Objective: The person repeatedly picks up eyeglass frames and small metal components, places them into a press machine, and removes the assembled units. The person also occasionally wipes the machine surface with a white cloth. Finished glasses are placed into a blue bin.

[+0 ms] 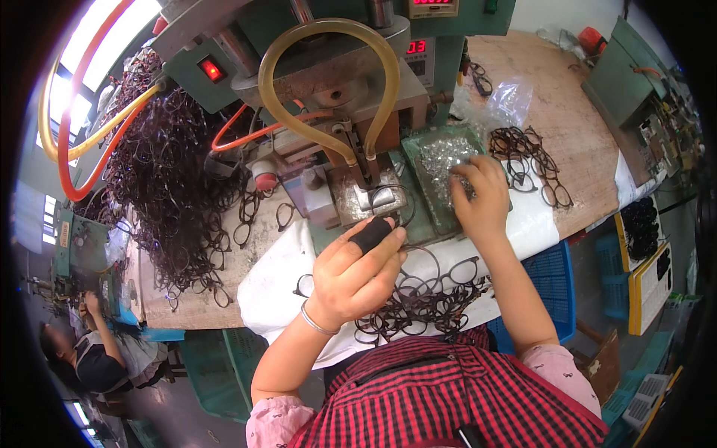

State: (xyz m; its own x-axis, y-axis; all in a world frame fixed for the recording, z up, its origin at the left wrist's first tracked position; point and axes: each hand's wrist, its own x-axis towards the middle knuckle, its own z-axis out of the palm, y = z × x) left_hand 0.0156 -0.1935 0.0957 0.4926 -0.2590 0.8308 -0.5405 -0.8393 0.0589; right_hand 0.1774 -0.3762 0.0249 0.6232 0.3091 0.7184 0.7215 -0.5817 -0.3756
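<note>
My left hand is closed on a dark eyeglass frame, holding it at the press head. A black cover wraps one of its fingers, and a metal bangle circles the wrist. One round rim of the frame lies by the small metal block under the tool; part of the frame is hidden by my fingers. Over a green tray of small shiny metal pieces, my right hand has its fingers bent and drawn together among the pieces. Anything in its fingertips is too small to make out.
More eyeglass frames lie on white cloth before me; others lie right of the tray. A tall heap of frames stands left. Hoses loop from the green press. A blue crate sits below right. Another person works at far left.
</note>
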